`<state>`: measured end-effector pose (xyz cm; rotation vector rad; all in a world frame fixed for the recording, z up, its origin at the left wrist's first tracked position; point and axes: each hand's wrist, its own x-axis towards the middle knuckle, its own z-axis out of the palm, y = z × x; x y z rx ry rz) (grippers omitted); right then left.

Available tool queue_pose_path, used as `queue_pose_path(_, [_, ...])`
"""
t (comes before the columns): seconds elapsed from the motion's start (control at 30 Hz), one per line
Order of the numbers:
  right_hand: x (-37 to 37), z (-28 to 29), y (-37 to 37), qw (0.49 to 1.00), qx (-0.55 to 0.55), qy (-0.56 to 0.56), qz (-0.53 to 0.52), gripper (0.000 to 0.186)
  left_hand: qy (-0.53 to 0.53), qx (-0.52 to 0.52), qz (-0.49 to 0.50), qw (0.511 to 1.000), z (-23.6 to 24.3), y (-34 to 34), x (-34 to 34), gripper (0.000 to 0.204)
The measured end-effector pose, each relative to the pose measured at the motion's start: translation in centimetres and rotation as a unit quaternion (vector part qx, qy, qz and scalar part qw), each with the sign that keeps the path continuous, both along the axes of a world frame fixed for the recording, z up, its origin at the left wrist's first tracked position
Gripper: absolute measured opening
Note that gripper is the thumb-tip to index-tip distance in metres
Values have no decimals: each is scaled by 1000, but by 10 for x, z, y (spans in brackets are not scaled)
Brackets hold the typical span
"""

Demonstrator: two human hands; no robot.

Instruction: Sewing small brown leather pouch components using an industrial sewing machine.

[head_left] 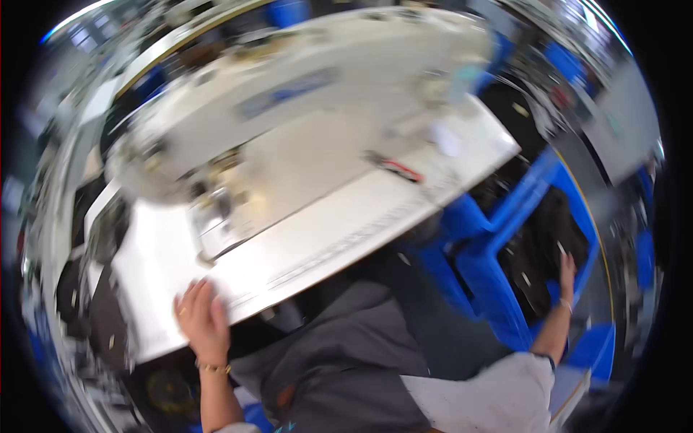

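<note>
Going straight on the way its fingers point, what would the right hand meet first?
Probably the dark fabric in the blue bin, just ahead of the right hand; blur and unclear depth hide whether it already touches.

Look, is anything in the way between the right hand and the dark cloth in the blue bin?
Nothing visible is. The right hand appears over the open blue bin, right by the dark cloth. The picture is too blurry to tell if they touch.
</note>
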<state>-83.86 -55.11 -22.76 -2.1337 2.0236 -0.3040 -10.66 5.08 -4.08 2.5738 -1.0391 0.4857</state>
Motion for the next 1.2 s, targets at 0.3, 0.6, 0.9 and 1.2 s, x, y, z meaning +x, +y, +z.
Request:
queue_pose_path(0.3, [111,97,-41,969,-231,21,80,47,70,-31,-22,997,50,19,46,30])
queue_pose_path(0.6, [487,215,153,703,-348,-10,620,33,-17,-5,165,986,63,85,255,34])
queue_pose_path(0.9, [706,233,319,353,-279,-165,878,19,160,4,109,981,56,96,315,50])
queue_pose_path(1.2, [749,214,347,285,-245,-268,887,24,-24,-7,127,992,56,101,311,48])
